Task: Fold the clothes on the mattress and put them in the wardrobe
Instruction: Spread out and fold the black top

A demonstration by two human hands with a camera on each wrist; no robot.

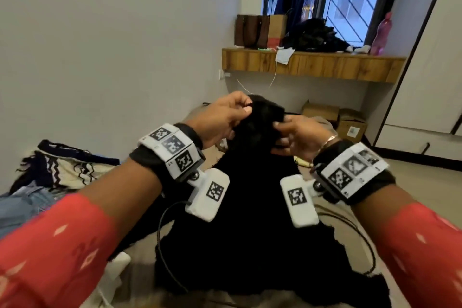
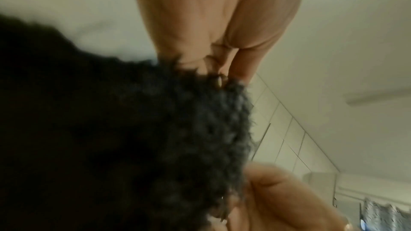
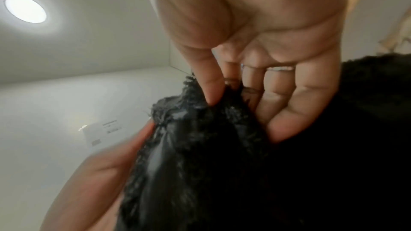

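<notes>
Early in the task, I'd say. Left edge of the head view: striped knit [image 1: 65,170] and denim piece [image 1: 22,205] lie in an unfolded heap on the mattress [image 1: 140,282]. Centre: left hand [image 1: 220,120] pinches the top edge of the black fuzzy garment [image 1: 250,220], thumb against curled fingers. Right hand [image 1: 297,137] pinches the same edge just beside it. Garment is lifted at the top, its lower part draped on the mattress, 0 folds visible. Right edge: wardrobe [image 1: 430,70] doors look closed. At least 3 pieces left to fold and stow.
</notes>
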